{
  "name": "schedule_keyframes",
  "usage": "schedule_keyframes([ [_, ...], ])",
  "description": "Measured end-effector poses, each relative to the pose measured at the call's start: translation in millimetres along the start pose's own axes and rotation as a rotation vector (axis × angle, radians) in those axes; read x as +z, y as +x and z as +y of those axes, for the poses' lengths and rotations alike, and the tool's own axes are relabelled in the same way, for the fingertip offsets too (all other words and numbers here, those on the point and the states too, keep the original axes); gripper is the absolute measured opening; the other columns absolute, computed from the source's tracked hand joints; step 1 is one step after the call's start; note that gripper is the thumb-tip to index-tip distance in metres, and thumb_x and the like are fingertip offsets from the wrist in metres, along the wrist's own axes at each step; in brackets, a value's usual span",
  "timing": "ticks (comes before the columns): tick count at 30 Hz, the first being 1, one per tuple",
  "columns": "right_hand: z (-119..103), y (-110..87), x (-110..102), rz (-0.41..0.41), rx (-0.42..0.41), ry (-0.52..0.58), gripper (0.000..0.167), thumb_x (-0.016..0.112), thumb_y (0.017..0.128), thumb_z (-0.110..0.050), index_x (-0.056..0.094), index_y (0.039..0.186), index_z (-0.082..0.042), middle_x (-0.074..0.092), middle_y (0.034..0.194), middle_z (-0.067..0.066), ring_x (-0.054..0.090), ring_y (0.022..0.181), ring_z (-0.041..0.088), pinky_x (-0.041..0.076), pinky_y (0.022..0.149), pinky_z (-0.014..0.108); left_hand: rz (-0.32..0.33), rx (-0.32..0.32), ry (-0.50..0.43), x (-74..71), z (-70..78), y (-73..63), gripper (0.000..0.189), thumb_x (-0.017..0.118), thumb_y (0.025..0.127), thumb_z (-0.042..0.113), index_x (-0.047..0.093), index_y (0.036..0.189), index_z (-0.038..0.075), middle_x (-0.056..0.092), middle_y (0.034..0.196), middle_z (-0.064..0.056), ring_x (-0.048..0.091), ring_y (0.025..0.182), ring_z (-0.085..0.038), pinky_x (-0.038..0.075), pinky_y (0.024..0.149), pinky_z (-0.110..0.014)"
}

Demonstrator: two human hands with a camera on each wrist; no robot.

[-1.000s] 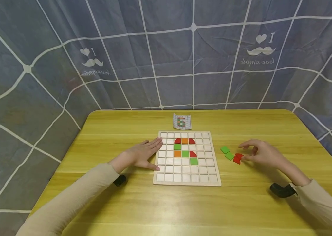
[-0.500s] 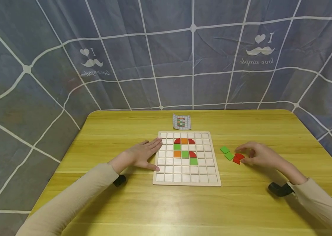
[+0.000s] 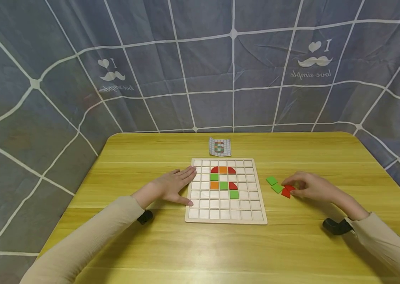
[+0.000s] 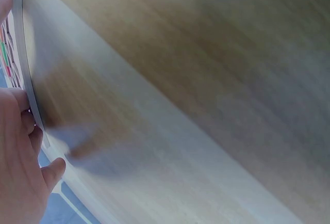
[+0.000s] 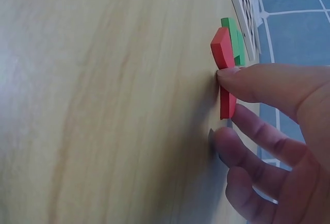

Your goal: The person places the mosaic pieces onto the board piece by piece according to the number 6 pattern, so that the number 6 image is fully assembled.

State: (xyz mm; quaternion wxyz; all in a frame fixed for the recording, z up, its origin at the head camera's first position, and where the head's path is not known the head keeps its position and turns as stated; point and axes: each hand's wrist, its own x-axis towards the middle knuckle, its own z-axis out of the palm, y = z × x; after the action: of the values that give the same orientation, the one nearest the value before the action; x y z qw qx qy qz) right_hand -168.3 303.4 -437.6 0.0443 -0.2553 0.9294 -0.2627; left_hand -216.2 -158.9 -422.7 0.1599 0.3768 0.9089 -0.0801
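My left hand (image 3: 173, 185) lies with fingers spread at the left edge of a wooden grid board (image 3: 203, 214), its fingertips on the rim. Red quarter-circle, orange and green square tiles sit in some of the board's cells. To the right of the board, my right hand (image 3: 310, 187) pinches a red quarter-circle tile (image 5: 228, 105) between thumb and index finger, low over the table. Another red tile (image 5: 223, 48) lies against it. Two green square tiles (image 3: 271, 180) lie just left of the red ones. The left wrist view shows mostly tabletop beside the board's edge.
Behind the board lies a small creased card (image 3: 220, 147) with a coloured pattern on a grid. The yellow wooden table (image 3: 221, 252) ends at a grey-blue curtain (image 3: 203, 110) with white lines. A black wrist device (image 3: 336, 227) sits below the right forearm.
My right hand has shifted slightly left, and its thumb and index finger have come together around a red tile. The left hand has stayed in place on the board's edge.
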Motion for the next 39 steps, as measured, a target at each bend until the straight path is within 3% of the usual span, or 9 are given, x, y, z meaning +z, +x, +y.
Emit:
schedule_keyframes([
  [5,0.6,-0.4,1.0,0.012,0.012,-0.020,0.030,0.073,0.085,-0.016,0.069,0.114,-0.010,0.065,0.101,0.000,0.046,0.074,0.001,0.041,0.061,0.021,-0.003,0.000,0.000,-0.4,0.3,-0.2,0.105,0.048,0.085,0.072,0.003,0.156,0.009,-0.003,0.163,-0.008,0.000,0.151,-0.022,0.013,0.122,-0.044],
  [11,1.8,0.7,1.0,0.008,0.059,-0.053,0.030,0.074,0.083,-0.018,0.069,0.112,-0.009,0.067,0.101,0.000,0.056,0.084,0.005,0.048,0.069,0.024,-0.003,0.006,-0.007,-0.3,0.5,0.2,0.105,0.048,0.085,0.073,0.002,0.156,0.010,-0.004,0.163,-0.007,0.000,0.151,-0.022,0.013,0.122,-0.044],
  [16,1.6,1.0,0.6,0.007,0.089,-0.084,0.033,0.077,0.081,-0.022,0.070,0.110,-0.009,0.067,0.096,-0.003,0.055,0.080,0.004,0.046,0.067,0.023,-0.008,0.002,-0.006,-0.7,1.1,-0.6,0.106,0.048,0.085,0.073,0.001,0.156,0.010,-0.005,0.163,-0.007,-0.001,0.151,-0.021,0.013,0.122,-0.044],
  [23,1.0,-1.0,-3.8,-0.003,0.037,-0.104,0.040,0.078,0.078,-0.021,0.069,0.115,-0.009,0.066,0.098,-0.003,0.057,0.086,0.008,0.047,0.070,0.025,-0.003,0.008,-0.006,-0.2,1.2,-1.0,0.105,0.049,0.085,0.071,0.003,0.155,0.008,-0.003,0.163,-0.009,0.001,0.151,-0.023,0.014,0.122,-0.045],
  [39,7.6,-0.5,-3.6,0.006,0.050,-0.019,0.031,0.077,0.081,-0.021,0.071,0.108,-0.008,0.067,0.090,-0.004,0.046,0.068,-0.004,0.040,0.058,0.019,-0.009,0.001,-0.011,1.4,-1.3,2.0,0.106,0.048,0.085,0.073,0.001,0.156,0.010,-0.005,0.163,-0.007,-0.001,0.151,-0.022,0.013,0.122,-0.044],
])
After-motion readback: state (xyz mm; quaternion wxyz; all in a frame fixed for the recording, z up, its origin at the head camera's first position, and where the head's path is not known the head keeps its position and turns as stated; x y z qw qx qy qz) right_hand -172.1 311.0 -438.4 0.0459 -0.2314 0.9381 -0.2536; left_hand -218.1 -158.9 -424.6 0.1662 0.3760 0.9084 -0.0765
